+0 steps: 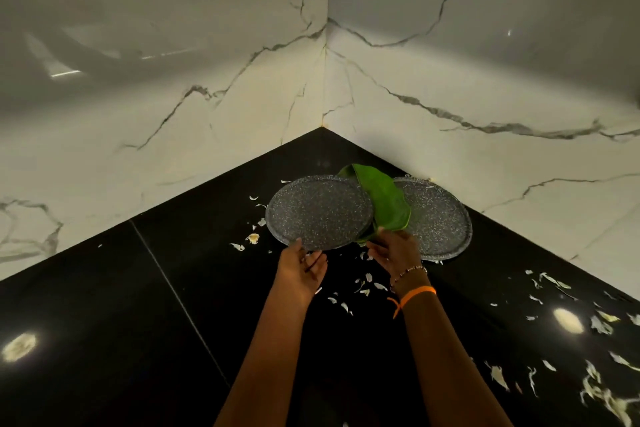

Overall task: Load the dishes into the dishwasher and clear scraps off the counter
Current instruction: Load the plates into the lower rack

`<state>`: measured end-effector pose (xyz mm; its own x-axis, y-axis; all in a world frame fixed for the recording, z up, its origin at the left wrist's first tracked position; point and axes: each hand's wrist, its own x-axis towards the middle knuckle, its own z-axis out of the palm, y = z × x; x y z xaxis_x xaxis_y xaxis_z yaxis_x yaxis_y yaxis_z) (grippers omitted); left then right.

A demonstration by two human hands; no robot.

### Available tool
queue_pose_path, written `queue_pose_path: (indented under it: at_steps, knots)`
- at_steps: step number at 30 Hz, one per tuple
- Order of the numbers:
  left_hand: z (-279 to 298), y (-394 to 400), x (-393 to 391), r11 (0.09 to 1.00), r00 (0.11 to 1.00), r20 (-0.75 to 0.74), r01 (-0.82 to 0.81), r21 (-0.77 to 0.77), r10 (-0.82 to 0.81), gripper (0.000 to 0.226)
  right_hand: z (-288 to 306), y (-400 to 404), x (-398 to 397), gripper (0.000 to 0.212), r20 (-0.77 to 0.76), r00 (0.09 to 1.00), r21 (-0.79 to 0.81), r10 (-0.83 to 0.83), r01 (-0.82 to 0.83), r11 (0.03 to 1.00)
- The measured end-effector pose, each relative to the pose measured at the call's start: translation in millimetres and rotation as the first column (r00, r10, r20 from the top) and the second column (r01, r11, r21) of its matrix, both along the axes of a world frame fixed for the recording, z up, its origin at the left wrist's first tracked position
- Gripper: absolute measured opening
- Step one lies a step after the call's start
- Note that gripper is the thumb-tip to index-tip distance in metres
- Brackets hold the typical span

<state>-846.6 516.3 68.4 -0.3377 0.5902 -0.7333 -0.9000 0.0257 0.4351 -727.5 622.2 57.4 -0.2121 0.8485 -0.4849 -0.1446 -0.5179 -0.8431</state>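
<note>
Task looks barely started, judging from how things lie. Nearest you, the black worktop (104,305) is littered with pale scraps (602,392), thickest at the near right, with more scraps scattered between your wrists and out past the plates; none look cleared yet. Your left hand (301,269) has the near rim of the left plate (318,211) in its grip, thumb on top and fingers under, the plate tilted up off the worktop. Your right hand (393,250) pinches the near end of a green leaf (381,201) that lies across the gap between the two plates, over the inner edge of the right plate (436,218). That right plate sits flat on the worktop, close to the marble wall (485,149) in the far corner. No dishwasher in view, so no dish is loaded as far as you can tell; both plates, the leaf and all scraps are left to do
</note>
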Motion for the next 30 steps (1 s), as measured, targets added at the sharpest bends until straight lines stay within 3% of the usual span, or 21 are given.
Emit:
queue_pose_path:
  at_steps: [3, 9, 15, 18, 21, 25, 30]
  knots:
    - [-3, 10, -7, 1.0, 0.999, -0.05, 0.02, 0.003, -0.019, 0.023, -1, 17, -5, 0.019, 0.078, 0.997, -0.038, 0.02, -0.017, 0.999]
    - [-1, 17, -20, 0.993, 0.975, -0.22, -0.01, -0.119, -0.017, 0.026, 2, 22, 0, 0.025, 0.134, 0.99, 0.015, 0.041, -0.044, 0.999]
    - [27, -17, -12, 0.996, 0.936, -0.351, -0.053, -0.067, 0.026, 0.024, 17, -26, 39, 0.012, -0.151, 0.987, 0.059, -0.061, 0.07, 0.996]
    - [50, -40, 1, 0.994, 0.906, -0.424, -0.051, -0.093, 0.007, 0.023, 18, -53, 60, 0.02, -0.244, 0.963, 0.041, -0.113, 0.126, 0.991]
    - [74, -66, 16, 0.997, 0.884, -0.462, -0.079, -0.008, 0.066, 0.017, 14, -86, 83, 0.025, -0.287, 0.949, 0.002, -0.13, 0.136, 0.991]
    - [89, -92, 34, 0.997, 0.727, -0.682, -0.056, 0.061, 0.083, 0.035, 9, -114, 112, 0.02, -0.19, 0.975, 0.037, -0.114, 0.124, 0.992]
    - [88, -120, 49, 0.994, 0.474, -0.877, 0.035, 0.108, 0.078, 0.021, 17, -142, 142, 0.013, -0.034, 0.986, 0.148, -0.166, 0.169, 0.974]
